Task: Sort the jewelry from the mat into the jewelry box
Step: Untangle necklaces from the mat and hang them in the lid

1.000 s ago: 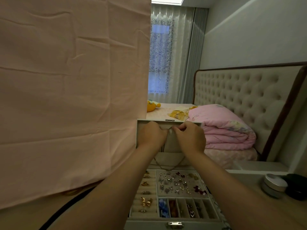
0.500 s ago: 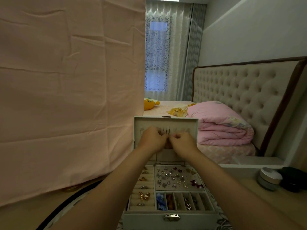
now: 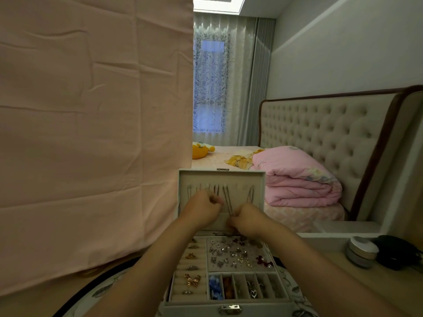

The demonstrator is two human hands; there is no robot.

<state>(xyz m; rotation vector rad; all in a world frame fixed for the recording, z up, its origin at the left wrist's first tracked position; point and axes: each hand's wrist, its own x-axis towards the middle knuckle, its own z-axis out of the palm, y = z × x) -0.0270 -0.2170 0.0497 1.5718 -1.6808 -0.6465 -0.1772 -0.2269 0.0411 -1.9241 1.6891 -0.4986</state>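
Right hand (image 3: 249, 219): its fingers are curled and pinch the low end of a thin necklace (image 3: 227, 199). I think it pulls the chain down so it hangs straight.
Left hand (image 3: 201, 211): it is curled too, with its fingertips up against the soft inside of the lid (image 3: 183, 179), just beside the chain (I cannot tell if it pinches anything).
Necklace: a thin dark chain. It hangs from the top row of hooks in the lid and runs down into the right hand.
Why there: I think chains go on hooks so they do not get tangled.
Lid: it stands up straight. More chains hang in it on both sides of this one.
Jewelry box (image 3: 194, 309): it is open, right under the arms. Rings (image 3: 192, 280) sit in soft rolls on the left, small earrings (image 3: 235, 252) lie on a flat pad, and little slots (image 3: 247, 289) in front hold blue and orange bits.
Mat (image 3: 105, 288): it has flowers on it and lies under the box. Only its edges show.
Around: a round jar (image 3: 361, 251) sits on the tabletop (image 3: 366, 291). A bed with a folded pink quilt (image 3: 297, 179) is behind. A big pink cloth (image 3: 91, 133) hangs on the left.
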